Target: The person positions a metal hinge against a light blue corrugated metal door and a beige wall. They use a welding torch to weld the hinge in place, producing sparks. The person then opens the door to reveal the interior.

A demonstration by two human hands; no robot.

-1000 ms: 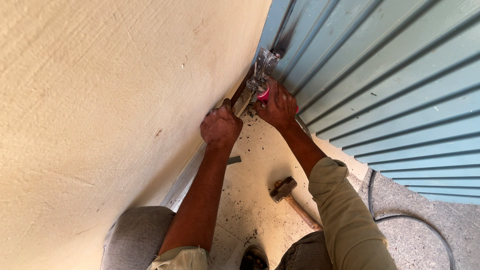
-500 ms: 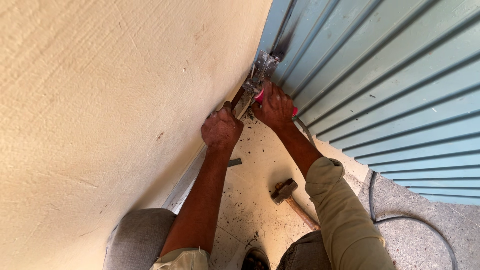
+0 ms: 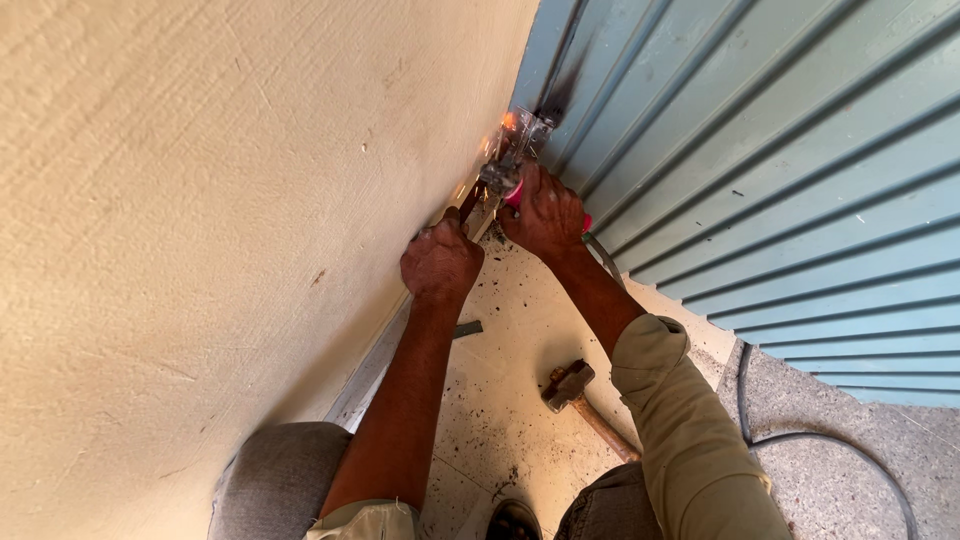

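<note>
Head view: we crouch in the corner where a cream plastered wall (image 3: 200, 200) meets a blue-grey corrugated metal shutter (image 3: 780, 170), cutting at the seam between them. On the speckled floor (image 3: 520, 400) near our knees lies a wooden-handled hammer (image 3: 575, 390), and a black cable (image 3: 800, 440) loops off to the right. Our right hand (image 3: 545, 212) is clenched around the red-bodied angle grinder (image 3: 508, 165), whose disc end is pressed into the joint and throwing orange sparks (image 3: 508, 122). Our left hand (image 3: 440, 262) is closed just below it, against the metal strip (image 3: 380, 355) along the wall's foot; what it grips we cannot tell. We judge the cut is mid-way, and going on calls for a firm, steady two-handed hold.
</note>
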